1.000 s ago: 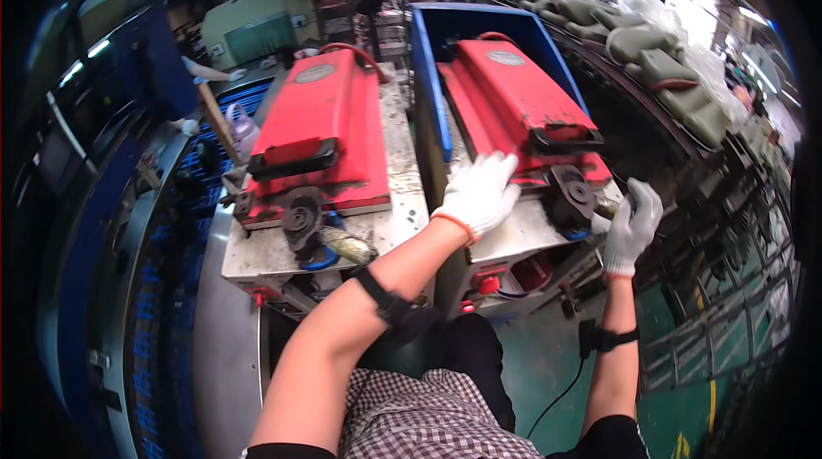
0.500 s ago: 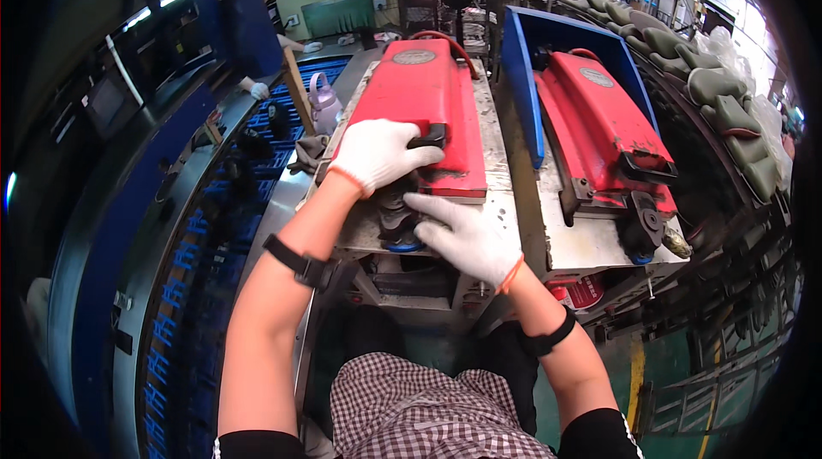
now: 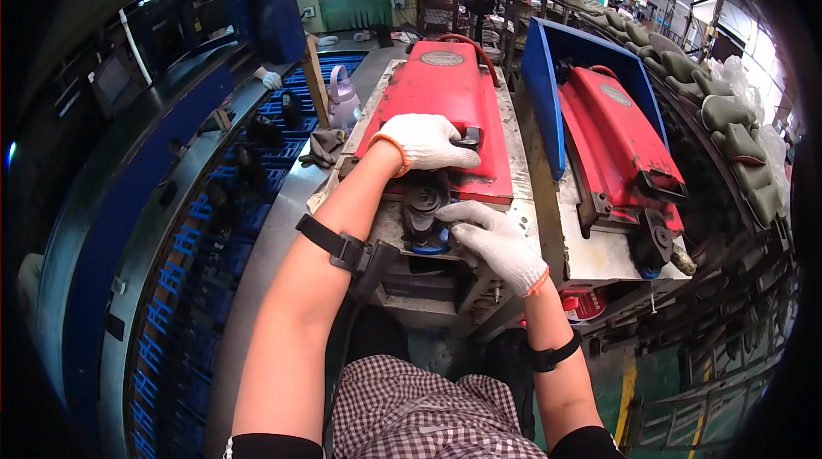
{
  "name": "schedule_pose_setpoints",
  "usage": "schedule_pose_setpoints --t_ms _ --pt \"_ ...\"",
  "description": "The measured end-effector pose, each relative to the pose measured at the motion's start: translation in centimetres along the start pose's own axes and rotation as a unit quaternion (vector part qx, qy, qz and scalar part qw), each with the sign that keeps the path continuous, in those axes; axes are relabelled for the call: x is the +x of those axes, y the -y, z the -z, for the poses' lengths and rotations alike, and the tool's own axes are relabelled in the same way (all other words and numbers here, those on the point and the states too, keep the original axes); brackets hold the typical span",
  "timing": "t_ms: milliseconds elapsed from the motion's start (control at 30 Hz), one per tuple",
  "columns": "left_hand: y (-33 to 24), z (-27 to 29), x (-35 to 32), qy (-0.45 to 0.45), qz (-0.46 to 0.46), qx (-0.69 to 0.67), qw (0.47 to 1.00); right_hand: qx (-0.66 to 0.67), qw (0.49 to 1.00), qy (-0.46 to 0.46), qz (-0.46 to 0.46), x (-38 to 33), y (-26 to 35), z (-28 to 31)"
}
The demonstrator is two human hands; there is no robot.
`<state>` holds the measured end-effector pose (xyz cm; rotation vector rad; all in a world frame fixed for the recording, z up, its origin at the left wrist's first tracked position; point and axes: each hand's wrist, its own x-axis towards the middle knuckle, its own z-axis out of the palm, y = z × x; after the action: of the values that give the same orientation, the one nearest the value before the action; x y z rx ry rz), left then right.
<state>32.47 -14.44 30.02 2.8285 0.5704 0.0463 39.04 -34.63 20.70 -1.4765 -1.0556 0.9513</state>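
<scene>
Looking down, we see our left hand (image 3: 425, 142) in a white glove, closed around the black handle (image 3: 467, 137) on the near end of the left red press cover (image 3: 445, 108). Our right hand (image 3: 492, 241) rests with bent fingers on the dark round part (image 3: 425, 200) just below this cover, touching it at the near edge of the metal bench (image 3: 522, 219); we cannot tell if it really grips the part or only presses on it.

We judge that the work on the left machine is in progress: both hands are on it, and the cover lies flat and closed. The right red press cover (image 3: 621, 134), behind the blue divider panel (image 3: 541, 95), is untouched by our hands, so it seems left for later or already finished; the view does not tell which.

Counting, we find two red machines side by side, one blue panel between them, two gloves, and two black wrist straps, one on each arm. A pale plastic jug (image 3: 342, 99) stands left of the bench, near a grey rag (image 3: 324, 147). At the far right, many olive-green moulded pieces (image 3: 728, 116) lie in a curved row.
</scene>
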Motion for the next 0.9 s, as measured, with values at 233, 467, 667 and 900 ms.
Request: schedule_pose_setpoints --t_ms 233,467,667,900 --pt "0.2 -0.1 0.2 -0.006 -0.021 0.0 1.0 -0.065 0.993 -0.06 0.08 0.8 -2.1 -0.6" --pt "0.7 -0.3 1.0 0.017 -0.03 -0.026 0.999 -0.049 0.992 -0.078 0.086 0.9 -2.5 -0.8" --pt "0.1 0.4 1.2 0.069 -0.003 -0.1 0.993 0.015 0.997 -0.062 0.04 0.6 -2.3 -0.6" --pt "0.6 -0.1 1.3 0.044 -0.017 -0.1 0.994 0.034 0.997 -0.066 0.014 0.1 -1.4 -0.8"
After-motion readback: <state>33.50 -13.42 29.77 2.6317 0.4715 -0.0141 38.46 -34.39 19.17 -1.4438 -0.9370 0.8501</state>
